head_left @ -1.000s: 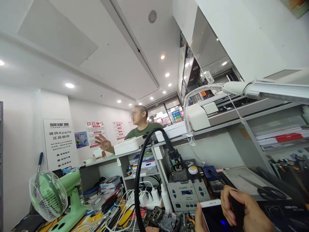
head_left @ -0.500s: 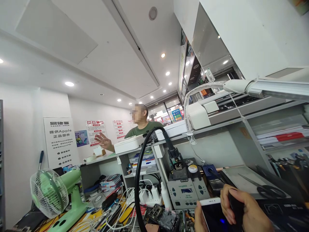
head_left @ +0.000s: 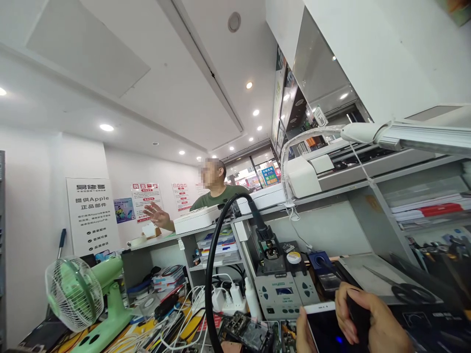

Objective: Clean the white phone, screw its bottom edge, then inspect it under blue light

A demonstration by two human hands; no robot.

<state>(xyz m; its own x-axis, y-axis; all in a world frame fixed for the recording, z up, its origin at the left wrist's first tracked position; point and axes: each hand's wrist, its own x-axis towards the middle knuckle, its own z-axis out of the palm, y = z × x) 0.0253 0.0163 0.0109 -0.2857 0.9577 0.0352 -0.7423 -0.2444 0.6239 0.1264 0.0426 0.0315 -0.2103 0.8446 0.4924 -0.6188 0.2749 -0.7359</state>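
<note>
right hand [head_left: 382,324] clenched round one black object [head_left: 360,321] — too covered to identify — and left hand [head_left: 304,332] grasping the edge of one phone [head_left: 324,331], which sits just left of that clenched grip. looks like the phone's mid-work: front in one piece, screen dark bar one blue spot; what's done or left doesn't show. beyond the grip, leftward, one grey control unit [head_left: 285,296]; rightward, one pair of scissors [head_left: 382,277]; well off left — one green fan [head_left: 73,294].

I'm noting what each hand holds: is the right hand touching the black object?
Touching: the head view shows the right hand curled around the black object.
</note>
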